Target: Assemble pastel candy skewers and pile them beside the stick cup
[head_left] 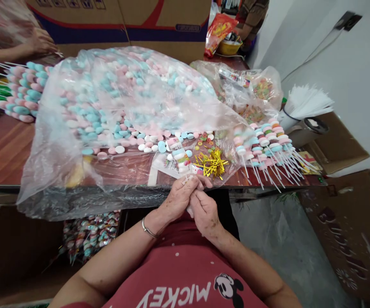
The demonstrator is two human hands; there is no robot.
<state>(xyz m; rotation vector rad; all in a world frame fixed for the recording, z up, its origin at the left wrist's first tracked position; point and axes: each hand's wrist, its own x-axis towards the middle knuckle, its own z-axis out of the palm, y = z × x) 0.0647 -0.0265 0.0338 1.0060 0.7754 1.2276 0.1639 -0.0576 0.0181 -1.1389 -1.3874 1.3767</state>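
Observation:
My left hand (179, 197) and my right hand (206, 210) are pressed together at the table's front edge, fingers curled over each other. A bit of something whitish shows between them, too hidden to name. Just beyond my fingers, a candy skewer (180, 159) of stacked pastel and coloured discs lies on a small printed plastic sheet (165, 166). To its right are gold twist ties (215, 164) in a loose heap. Behind these ties sit small ring candies (201, 143). Loose pink, blue and white candy discs (148, 143) spill from a big clear plastic bag (172, 102).
Candy skewers (265, 143) with white sticks are piled at the right, before a container of white sticks (307, 102). More skewers (24, 92) lie left, near another person's hand (42, 42). Cardboard boxes (335, 239) flank the table. Wrapped candies (90, 235) fill a box below.

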